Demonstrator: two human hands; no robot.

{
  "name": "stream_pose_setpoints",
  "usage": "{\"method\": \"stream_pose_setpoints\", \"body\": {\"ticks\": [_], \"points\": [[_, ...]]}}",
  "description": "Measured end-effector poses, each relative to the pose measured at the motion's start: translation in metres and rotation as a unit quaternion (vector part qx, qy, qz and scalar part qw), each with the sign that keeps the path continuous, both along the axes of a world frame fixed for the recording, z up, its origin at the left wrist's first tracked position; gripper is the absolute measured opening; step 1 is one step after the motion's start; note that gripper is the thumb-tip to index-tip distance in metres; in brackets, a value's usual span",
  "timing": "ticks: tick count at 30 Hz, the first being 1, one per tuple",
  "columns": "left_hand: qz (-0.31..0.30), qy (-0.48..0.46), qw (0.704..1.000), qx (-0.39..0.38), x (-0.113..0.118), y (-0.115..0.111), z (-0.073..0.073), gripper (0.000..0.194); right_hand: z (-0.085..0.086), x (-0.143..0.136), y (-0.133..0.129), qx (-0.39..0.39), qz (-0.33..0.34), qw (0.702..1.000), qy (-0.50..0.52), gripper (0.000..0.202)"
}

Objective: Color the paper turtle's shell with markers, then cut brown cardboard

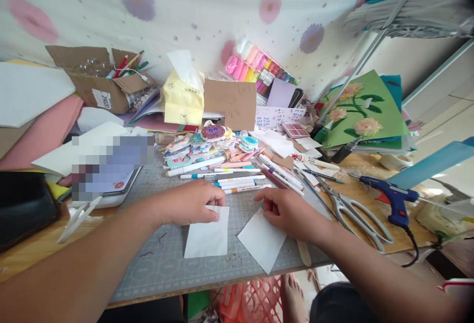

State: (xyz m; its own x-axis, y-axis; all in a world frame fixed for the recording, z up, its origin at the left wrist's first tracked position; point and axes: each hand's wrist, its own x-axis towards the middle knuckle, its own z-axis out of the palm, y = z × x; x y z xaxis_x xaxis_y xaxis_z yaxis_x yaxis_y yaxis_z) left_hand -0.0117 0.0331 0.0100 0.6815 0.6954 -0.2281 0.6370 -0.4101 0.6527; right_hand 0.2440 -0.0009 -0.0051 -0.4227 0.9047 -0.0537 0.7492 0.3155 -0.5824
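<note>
My left hand (202, 200) is closed at the top edge of a white sheet of paper (206, 238), its thumb lying on the paper and the other fingers curled. To the right, a second white sheet of paper (261, 245) lies turned at an angle on the grey cutting mat (155, 259). My right hand (283, 210) has curled fingers at the upper corner of that sheet, with the index finger reaching left. The hand partly covers the sheet's upper right side. Just beyond both hands are several marker pens (242, 184).
A pile of coloured paper cutouts (196, 147) sits behind the pens. Scissors (355, 217) and a blue glue gun (394, 197) lie at right. A phone (122, 170) stands at left, near a yellow tissue pack (184, 98) and a cardboard box (94, 86). A wooden stick (304, 253) lies near the front edge.
</note>
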Motion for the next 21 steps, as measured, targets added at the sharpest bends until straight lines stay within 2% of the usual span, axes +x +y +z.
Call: {"method": "stream_pose_setpoints", "body": {"ticks": [3,7,11,12,14,16,17,18,19,21], "points": [[0.025,-0.019,0.999,0.009,-0.002,0.002,-0.001,0.010,-0.001,0.002,0.003,0.039,-0.029,0.999,-0.006,0.035],[0.102,-0.087,0.990,0.050,-0.006,0.006,0.000,0.016,0.011,0.013,0.007,0.069,-0.070,0.995,0.032,0.022],[0.188,-0.192,0.961,0.072,0.001,0.001,0.001,0.017,0.024,0.015,0.003,0.006,-0.087,0.979,0.185,0.019],[0.196,-0.225,0.952,0.064,0.004,-0.003,0.001,0.016,0.025,0.013,0.001,-0.019,-0.090,0.969,0.228,0.020],[0.184,-0.298,0.936,0.027,0.012,-0.013,0.001,0.027,0.023,0.004,-0.004,-0.038,-0.080,0.959,0.269,0.019],[0.165,-0.360,0.918,-0.016,0.020,-0.023,0.001,0.042,0.019,-0.010,-0.010,0.036,-0.042,0.970,0.235,0.016],[0.156,-0.411,0.897,-0.055,0.023,-0.027,0.002,0.047,0.017,-0.018,-0.013,0.104,-0.011,0.973,0.204,0.014],[0.144,-0.509,0.835,-0.151,0.025,-0.030,0.002,0.048,0.015,-0.026,-0.016,0.185,0.027,0.968,0.166,0.016],[0.137,-0.568,0.782,-0.216,0.026,-0.032,0.002,0.049,0.013,-0.035,-0.018,0.266,0.074,0.953,0.125,0.022],[0.124,-0.647,0.683,-0.315,0.025,-0.033,0.003,0.056,0.012,-0.048,-0.022,0.384,0.169,0.907,0.042,0.032]]}}
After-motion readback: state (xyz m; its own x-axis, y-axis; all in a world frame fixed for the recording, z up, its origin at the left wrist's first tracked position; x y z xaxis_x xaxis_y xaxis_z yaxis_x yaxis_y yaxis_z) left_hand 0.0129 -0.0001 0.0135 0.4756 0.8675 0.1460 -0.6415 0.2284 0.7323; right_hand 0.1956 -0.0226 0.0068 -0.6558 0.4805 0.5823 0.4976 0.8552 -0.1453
